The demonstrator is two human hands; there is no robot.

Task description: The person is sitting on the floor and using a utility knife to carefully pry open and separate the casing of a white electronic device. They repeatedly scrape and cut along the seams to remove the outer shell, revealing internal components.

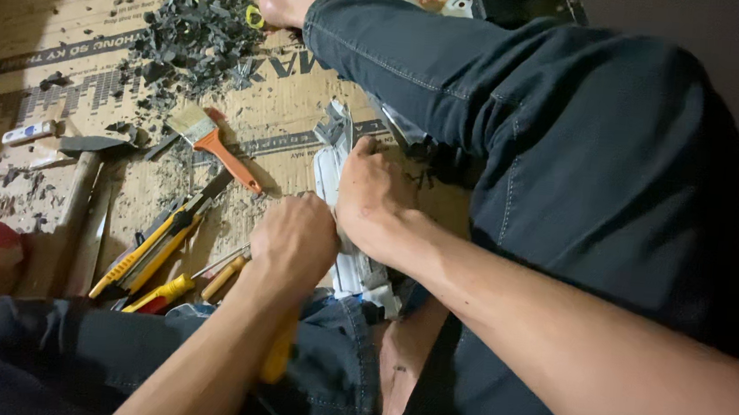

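Flattened cardboard [66, 43] covers the floor. Both hands, left hand [294, 238] and right hand [372, 195], are clenched around a long pale plastic strip [331, 165] running between their fingers; it looks light, stiff and brittle, best gripped mid-length. Brush [212, 141] lies beyond the left fingers.

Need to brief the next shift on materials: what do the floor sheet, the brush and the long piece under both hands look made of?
Floor sheet: brown corrugated cardboard, matte, printed. Brush: pale bristles, glossy orange handle, likely plastic. Long piece under the left hand and right hand: pale grey-white, smooth; plastic or painted metal, unclear.
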